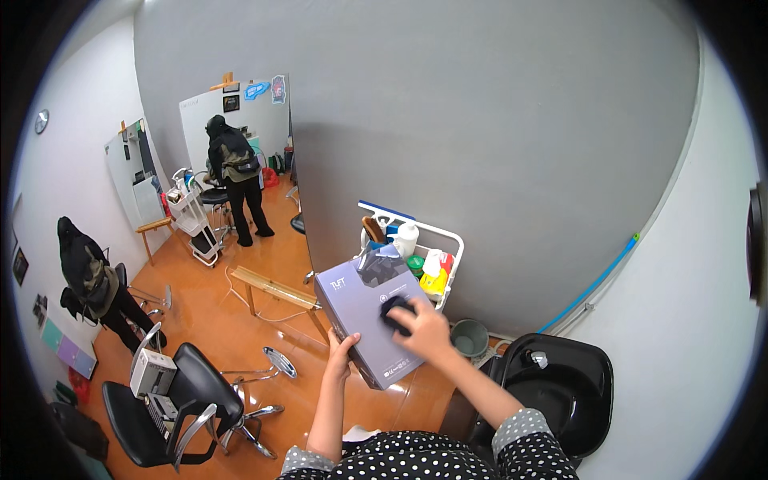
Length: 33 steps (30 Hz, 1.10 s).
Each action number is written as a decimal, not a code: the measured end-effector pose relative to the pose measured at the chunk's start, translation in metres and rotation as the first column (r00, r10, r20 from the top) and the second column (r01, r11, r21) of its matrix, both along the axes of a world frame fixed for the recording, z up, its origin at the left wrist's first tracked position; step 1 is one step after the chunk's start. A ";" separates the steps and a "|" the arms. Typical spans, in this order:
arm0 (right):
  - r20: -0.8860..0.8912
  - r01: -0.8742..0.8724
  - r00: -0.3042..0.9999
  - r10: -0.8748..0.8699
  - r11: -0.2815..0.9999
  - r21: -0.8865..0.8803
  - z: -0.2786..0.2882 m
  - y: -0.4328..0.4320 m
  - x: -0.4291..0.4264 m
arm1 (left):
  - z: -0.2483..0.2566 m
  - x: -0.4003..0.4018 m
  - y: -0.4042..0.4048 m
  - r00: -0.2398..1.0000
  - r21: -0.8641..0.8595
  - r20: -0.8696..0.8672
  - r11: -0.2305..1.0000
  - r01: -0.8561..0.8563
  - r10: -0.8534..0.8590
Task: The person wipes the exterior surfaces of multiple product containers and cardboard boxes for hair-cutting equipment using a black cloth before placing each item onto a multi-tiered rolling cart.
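A purple-grey cardboard product box [360, 312] with Tuft branding is tilted in front of me. My left hand [342, 354] grips its lower left edge, thumb on the front face. In my right hand [420, 327] is a small dark, soft-looking object [396, 314], blurred, held against or just over the box's front; whether it touches cannot be told. A dark printed picture shows near the top of the box. Behind the box stands a white trolley [457, 246] carrying a white bottle [407, 239], a brown-backed brush [373, 229], a green tub [415, 264] and a yellow-and-red pack [436, 279].
A black shampoo basin [558, 396] is at my right, with a grey bucket [470, 338] near it. Black salon chairs [204, 384], one holding boxes [155, 372], stand lower left. A wooden easel stand [273, 287] supports a mirror. A person [99, 282] stands far left, reflected in the mirror [234, 156].
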State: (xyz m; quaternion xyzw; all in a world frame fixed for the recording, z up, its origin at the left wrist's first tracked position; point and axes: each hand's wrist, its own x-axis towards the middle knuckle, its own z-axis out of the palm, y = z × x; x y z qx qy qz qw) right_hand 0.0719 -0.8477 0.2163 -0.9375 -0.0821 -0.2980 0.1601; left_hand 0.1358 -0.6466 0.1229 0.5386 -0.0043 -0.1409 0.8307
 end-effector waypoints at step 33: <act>-0.070 0.219 0.974 -0.213 0.972 0.084 -0.032 0.124 0.052 | -0.006 0.105 0.155 0.998 -0.083 -0.053 0.996 -0.020 0.016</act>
